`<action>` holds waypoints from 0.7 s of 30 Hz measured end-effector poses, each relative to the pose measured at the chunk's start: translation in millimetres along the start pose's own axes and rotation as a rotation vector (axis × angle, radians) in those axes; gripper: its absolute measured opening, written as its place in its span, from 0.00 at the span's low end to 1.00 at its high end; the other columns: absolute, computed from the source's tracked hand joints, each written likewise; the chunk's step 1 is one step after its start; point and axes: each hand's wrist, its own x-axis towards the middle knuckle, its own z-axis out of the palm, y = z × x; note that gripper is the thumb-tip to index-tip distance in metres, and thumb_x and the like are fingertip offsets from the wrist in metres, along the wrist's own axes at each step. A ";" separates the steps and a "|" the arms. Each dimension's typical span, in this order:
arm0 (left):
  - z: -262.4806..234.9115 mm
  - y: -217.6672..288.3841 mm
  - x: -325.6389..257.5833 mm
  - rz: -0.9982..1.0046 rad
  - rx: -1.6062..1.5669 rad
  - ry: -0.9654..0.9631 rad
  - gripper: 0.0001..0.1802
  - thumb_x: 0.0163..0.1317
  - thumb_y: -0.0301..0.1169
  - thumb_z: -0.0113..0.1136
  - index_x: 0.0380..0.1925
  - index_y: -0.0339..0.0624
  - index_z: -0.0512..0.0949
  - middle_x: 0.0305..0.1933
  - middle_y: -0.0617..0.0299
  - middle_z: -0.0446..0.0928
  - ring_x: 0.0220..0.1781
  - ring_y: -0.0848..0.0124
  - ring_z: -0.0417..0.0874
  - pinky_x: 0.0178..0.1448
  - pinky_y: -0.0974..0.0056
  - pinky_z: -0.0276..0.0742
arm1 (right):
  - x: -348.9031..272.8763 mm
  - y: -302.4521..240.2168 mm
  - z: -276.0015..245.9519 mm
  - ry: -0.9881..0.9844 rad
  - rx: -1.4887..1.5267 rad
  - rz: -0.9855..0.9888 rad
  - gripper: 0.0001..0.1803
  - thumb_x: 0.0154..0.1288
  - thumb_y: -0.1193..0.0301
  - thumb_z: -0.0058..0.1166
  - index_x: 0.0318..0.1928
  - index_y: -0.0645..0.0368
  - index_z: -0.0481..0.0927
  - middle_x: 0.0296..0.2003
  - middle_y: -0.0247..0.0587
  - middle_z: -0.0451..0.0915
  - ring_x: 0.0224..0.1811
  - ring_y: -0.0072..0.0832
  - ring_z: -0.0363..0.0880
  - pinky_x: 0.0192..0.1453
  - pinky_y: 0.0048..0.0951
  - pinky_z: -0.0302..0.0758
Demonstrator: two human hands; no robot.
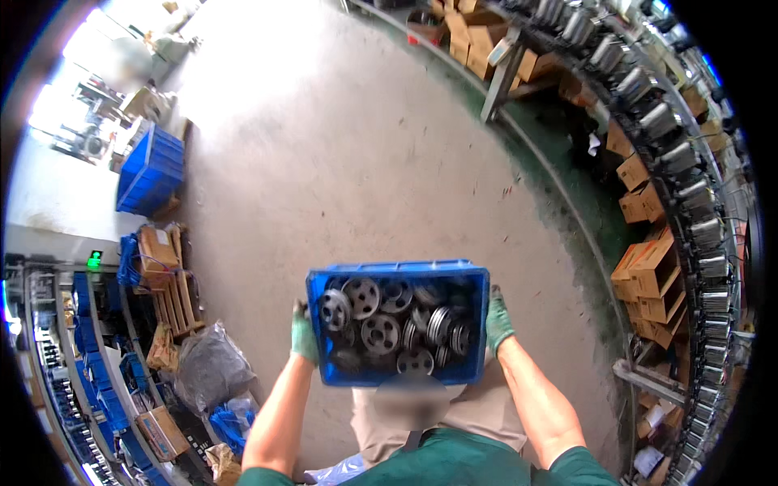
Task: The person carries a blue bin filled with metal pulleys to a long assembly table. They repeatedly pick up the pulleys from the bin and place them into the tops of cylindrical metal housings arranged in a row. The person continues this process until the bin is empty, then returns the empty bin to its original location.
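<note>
A blue plastic crate [324, 374] is held level in front of my body, above the floor. Grooved metal pulleys [381, 334] with round holes in their faces fill it in a loose heap. My left hand [304, 334], in a green glove with dark fingertips, grips the crate's left side. On the opposite side my right hand [498, 322], gloved alike, grips the right wall. Some fingers of both hands are hidden by the crate's sides. A blurred round patch covers part of the near rim.
A long conveyor line [697, 194] loaded with metal parts curves along the right, with cardboard boxes [648, 267] beneath. On the left are a large blue bin [151, 170], a wooden pallet [174, 304], a grey plastic bag [212, 366] and racks with blue bins [99, 364].
</note>
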 end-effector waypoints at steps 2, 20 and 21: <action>-35.6 15.1 81.2 -0.082 -0.008 -0.085 0.38 0.77 0.63 0.36 0.63 0.42 0.74 0.61 0.51 0.80 0.57 0.59 0.84 0.65 0.51 0.79 | -10.5 -2.7 46.0 0.050 0.239 0.230 0.43 0.76 0.32 0.30 0.68 0.53 0.75 0.62 0.44 0.79 0.63 0.34 0.76 0.72 0.38 0.72; -30.3 23.2 526.1 0.357 1.416 -0.109 0.43 0.73 0.66 0.35 0.69 0.42 0.71 0.71 0.37 0.70 0.76 0.42 0.65 0.77 0.49 0.60 | 202.2 289.5 154.3 0.701 0.611 0.479 0.26 0.76 0.47 0.49 0.64 0.49 0.76 0.62 0.30 0.78 0.62 0.32 0.77 0.68 0.39 0.74; -18.5 39.8 521.7 0.331 1.483 -0.112 0.42 0.74 0.65 0.36 0.72 0.45 0.69 0.73 0.39 0.69 0.76 0.44 0.67 0.78 0.52 0.60 | 187.1 276.3 162.0 0.657 0.567 0.432 0.27 0.76 0.45 0.48 0.66 0.45 0.75 0.64 0.29 0.77 0.64 0.32 0.75 0.69 0.41 0.72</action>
